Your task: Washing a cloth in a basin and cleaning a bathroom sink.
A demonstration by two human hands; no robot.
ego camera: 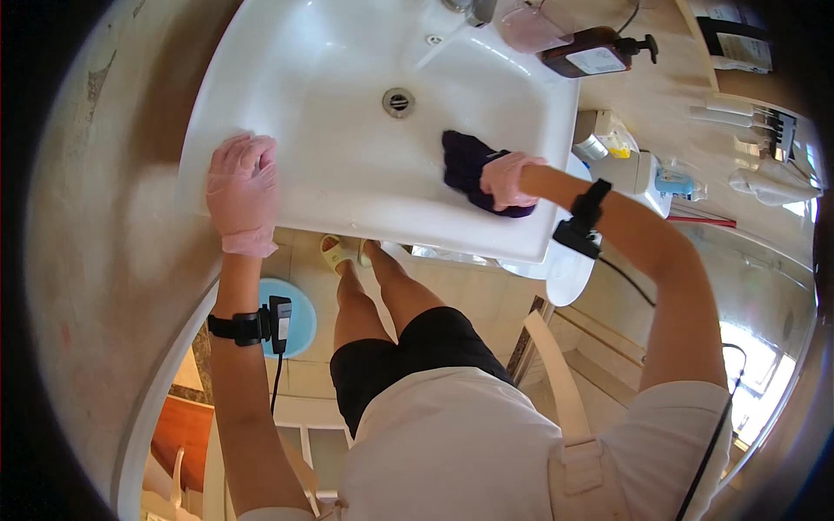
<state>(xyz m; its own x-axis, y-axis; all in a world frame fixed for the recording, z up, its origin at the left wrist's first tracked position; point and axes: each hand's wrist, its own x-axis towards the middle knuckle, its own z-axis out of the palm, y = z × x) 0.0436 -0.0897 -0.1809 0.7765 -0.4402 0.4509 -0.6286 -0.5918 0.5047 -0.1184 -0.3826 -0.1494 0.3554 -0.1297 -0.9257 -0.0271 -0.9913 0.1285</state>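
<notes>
A dark purple cloth [470, 166] lies bunched against the right front part of a white ceramic washbasin [339, 176]. My right hand [511, 181], in a thin pink glove, grips this cloth and presses it to the basin surface. On the basin's left edge rests my left hand [242, 185], gloved the same way, with its fingers curled. Whether anything is inside those curled fingers is hidden. Between the two hands, farther back, sits the round metal drain [398, 103].
A metal faucet [481, 12], a pink translucent cup [531, 29] and a brown pump bottle [589, 53] stand at the back right. Right of the basin is a white toilet [570, 277]. A light blue plastic tub [296, 319] is on the floor. Cables trail from both wrist straps.
</notes>
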